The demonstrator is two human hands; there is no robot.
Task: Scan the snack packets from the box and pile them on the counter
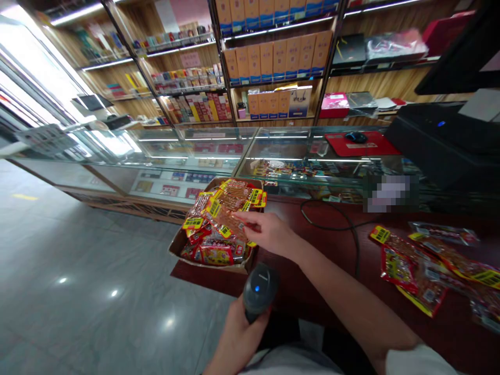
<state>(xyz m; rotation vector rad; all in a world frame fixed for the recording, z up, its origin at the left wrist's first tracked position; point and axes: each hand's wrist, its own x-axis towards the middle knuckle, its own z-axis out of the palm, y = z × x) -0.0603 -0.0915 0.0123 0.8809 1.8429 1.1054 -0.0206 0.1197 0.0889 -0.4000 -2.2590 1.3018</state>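
My left hand (pixel 244 328) is wrapped round the handle of a dark barcode scanner (pixel 260 289), which shows a blue light on top. Over an open cardboard box (pixel 177 249), my right hand (pixel 269 233) pinches the edge of a snack packet (pixel 224 217) with a yellow label. The box is heaped with shiny packets in red, yellow and clear wrapping. Its near right corner lies close above the scanner. Where exactly the right fingertips meet the wrapper is partly hidden.
More snack packets (pixel 417 265) lie on the dark red counter (pixel 324 271) at right. A black cable (pixel 353 229) curls across it. Behind stands a glass display case (pixel 203 156), with a mouse (pixel 356 137) on a red mat and a dark monitor housing. Stocked shelves line the wall.
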